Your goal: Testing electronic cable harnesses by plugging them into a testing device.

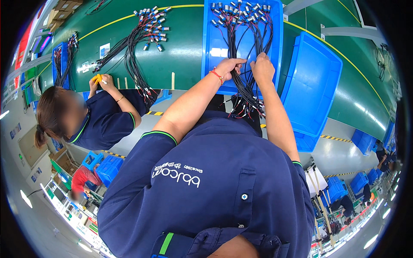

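A blue plastic tray (277, 26) lies on the green table with bundles of thin black cables (232, 41) in it. Silver and blue cylindrical connectors (241, 13) crowd the cables' far ends, and their near ends hang over the tray's front edge with red and white tips. My left hand (228, 69) is closed around cables of the left bundle, thumb and forefinger meeting beside it. At the right bundle my right hand (262, 69) is closed on black cables, fingertips pinched together. The exact strands in each hand are partly hidden by the fingers.
An open blue tray (312, 81) tilts at the table's right edge beside my right forearm. Left of me, a co-worker (99, 116) handles a small yellow item (100, 78). More black cables (133, 43) lie on the green table (185, 47) there.
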`<state>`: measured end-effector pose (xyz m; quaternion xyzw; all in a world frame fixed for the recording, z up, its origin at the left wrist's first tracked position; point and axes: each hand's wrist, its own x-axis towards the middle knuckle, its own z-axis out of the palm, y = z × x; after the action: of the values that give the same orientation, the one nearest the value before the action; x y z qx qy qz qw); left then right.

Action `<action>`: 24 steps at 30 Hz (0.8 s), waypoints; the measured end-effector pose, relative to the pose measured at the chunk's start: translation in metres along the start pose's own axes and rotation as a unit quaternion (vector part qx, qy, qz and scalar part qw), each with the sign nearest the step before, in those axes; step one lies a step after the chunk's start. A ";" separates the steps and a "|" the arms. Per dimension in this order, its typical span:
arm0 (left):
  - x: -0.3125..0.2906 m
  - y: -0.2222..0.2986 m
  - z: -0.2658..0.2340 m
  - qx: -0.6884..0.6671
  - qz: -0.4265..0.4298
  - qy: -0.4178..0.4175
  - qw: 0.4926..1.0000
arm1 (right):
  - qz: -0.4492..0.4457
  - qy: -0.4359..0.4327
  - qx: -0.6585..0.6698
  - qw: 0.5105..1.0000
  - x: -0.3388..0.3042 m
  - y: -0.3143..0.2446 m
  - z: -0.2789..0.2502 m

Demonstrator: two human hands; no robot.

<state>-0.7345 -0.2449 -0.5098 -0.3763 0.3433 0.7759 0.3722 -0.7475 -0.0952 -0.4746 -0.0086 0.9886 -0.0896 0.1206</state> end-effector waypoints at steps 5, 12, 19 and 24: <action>0.005 -0.002 0.008 0.005 -0.007 -0.020 1.000 | 0.044 -0.012 0.014 0.999 0.001 0.009 0.000; 0.002 -0.006 0.006 0.025 0.021 -0.039 0.999 | 0.021 0.053 0.115 0.992 -0.012 0.001 -0.007; 0.009 -0.005 -0.015 -0.077 0.053 -0.053 0.994 | -0.030 -0.159 0.463 0.872 -0.020 -0.014 0.000; -0.008 0.003 -0.011 -0.064 0.036 0.003 0.997 | 0.055 -0.015 0.272 0.961 -0.002 -0.001 -0.012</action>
<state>-0.7301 -0.2584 -0.5075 -0.3888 0.3074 0.8080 0.3184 -0.7483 -0.0935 -0.4628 0.0774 0.9239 -0.3484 0.1382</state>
